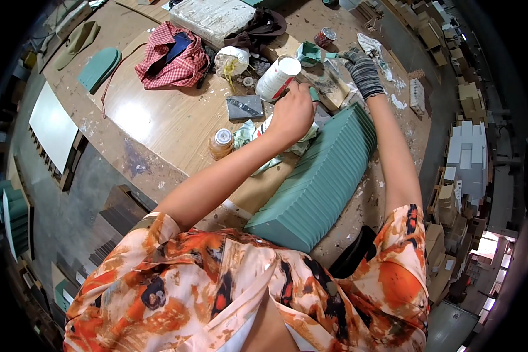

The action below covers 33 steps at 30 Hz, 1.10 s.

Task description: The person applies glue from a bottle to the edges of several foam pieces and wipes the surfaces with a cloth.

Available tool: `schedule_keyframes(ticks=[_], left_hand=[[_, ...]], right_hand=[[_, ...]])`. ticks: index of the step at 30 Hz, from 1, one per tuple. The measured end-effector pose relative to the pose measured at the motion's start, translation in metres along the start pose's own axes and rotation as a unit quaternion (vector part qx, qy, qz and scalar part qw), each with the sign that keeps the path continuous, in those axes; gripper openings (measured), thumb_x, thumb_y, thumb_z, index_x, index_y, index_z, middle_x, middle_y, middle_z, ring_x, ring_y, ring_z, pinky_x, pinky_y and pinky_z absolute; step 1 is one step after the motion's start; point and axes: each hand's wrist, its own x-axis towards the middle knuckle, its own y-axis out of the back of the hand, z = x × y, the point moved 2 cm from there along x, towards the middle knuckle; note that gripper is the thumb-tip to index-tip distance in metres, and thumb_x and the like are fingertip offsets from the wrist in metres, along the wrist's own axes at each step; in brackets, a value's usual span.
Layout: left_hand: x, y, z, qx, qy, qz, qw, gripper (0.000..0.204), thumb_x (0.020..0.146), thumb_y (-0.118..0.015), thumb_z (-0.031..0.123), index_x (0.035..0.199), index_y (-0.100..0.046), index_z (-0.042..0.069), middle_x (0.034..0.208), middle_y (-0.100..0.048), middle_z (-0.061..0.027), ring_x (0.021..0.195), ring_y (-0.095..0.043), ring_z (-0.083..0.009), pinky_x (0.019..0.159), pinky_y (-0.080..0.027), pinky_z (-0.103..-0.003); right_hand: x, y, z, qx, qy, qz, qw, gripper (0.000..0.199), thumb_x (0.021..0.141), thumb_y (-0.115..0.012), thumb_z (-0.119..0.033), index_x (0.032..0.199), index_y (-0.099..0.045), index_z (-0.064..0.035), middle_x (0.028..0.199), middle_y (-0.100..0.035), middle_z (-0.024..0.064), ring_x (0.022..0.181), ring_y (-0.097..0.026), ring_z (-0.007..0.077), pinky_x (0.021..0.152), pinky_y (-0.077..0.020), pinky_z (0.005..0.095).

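My bare left hand [294,112] is closed beside a white can [277,78], with a small green piece [314,94] poking out at its fingers. My right hand [365,73], in a grey striped glove, pinches a small pale green strip [332,55] next to a green paint-smeared tub [308,54]. Between my forearms lies a long stack of green ribbed sheets [317,179], slanting from near my chest toward the right hand. Crumpled pale cloth [302,144] sits under my left wrist, partly hidden by it.
Around the worn table [176,123] stand a glass jar [221,144], a grey block [244,108], a red checked cloth [171,58], a small tin [325,37] and a white wrapped slab [211,19]. Green rounded pieces [100,69] lie at the left. Stacked cardboard [469,100] fills the right side.
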Motion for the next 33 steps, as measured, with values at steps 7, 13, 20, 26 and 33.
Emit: schedule_keyframes(ticks=[7,13,20,26,33], left_hand=[[-0.001,0.0,-0.001,0.014,0.006,-0.012,1.0,0.04,0.089,-0.068,0.02,0.113,-0.049,-0.007,0.117,-0.053,-0.0286,0.094,-0.064,-0.0432,0.077,-0.055,-0.048],[0.0,-0.001,0.002,0.008,0.004,-0.021,1.0,0.041,0.089,-0.067,0.021,0.117,-0.051,-0.004,0.117,-0.052,-0.0273,0.094,-0.064,-0.0434,0.078,-0.054,-0.048],[-0.001,0.0,0.0,0.008,0.006,-0.031,0.999,0.04,0.091,-0.065,0.022,0.118,-0.051,-0.004,0.115,-0.053,-0.0272,0.093,-0.064,-0.0435,0.078,-0.054,-0.048],[0.0,-0.007,0.011,-0.005,-0.014,-0.029,0.999,0.04,0.091,-0.065,0.022,0.117,-0.05,-0.005,0.118,-0.052,-0.0281,0.093,-0.064,-0.0444,0.077,-0.055,-0.049],[-0.002,0.002,-0.006,0.009,0.004,-0.005,1.0,0.044,0.091,-0.066,0.023,0.12,-0.051,-0.006,0.123,-0.048,-0.0288,0.094,-0.064,-0.0453,0.077,-0.055,-0.048]], right_hand=[[0.021,-0.013,-0.009,0.082,-0.072,0.092,0.99,0.031,0.088,-0.07,-0.032,0.105,-0.074,-0.0061,0.087,-0.074,0.0154,0.078,-0.07,0.0306,0.074,-0.0539,0.0384],[0.027,-0.051,0.011,0.415,-0.371,0.025,0.831,0.026,0.093,-0.066,-0.023,0.095,-0.071,0.0024,0.08,-0.072,0.0119,0.06,-0.068,0.0192,0.055,-0.0548,0.0318],[0.004,-0.058,0.03,0.513,-0.423,0.057,0.745,0.023,0.094,-0.067,-0.018,0.104,-0.069,0.0034,0.087,-0.071,0.0104,0.066,-0.068,0.0184,0.055,-0.0574,0.0273],[-0.022,-0.039,0.075,0.545,-0.407,0.048,0.731,0.02,0.096,-0.063,-0.016,0.103,-0.066,0.0026,0.085,-0.069,0.0099,0.064,-0.066,0.0166,0.054,-0.0557,0.0257],[0.005,-0.05,0.008,0.504,-0.394,0.05,0.767,0.022,0.093,-0.067,-0.015,0.103,-0.068,0.0046,0.086,-0.071,0.0122,0.064,-0.068,0.0176,0.054,-0.0569,0.0278]])
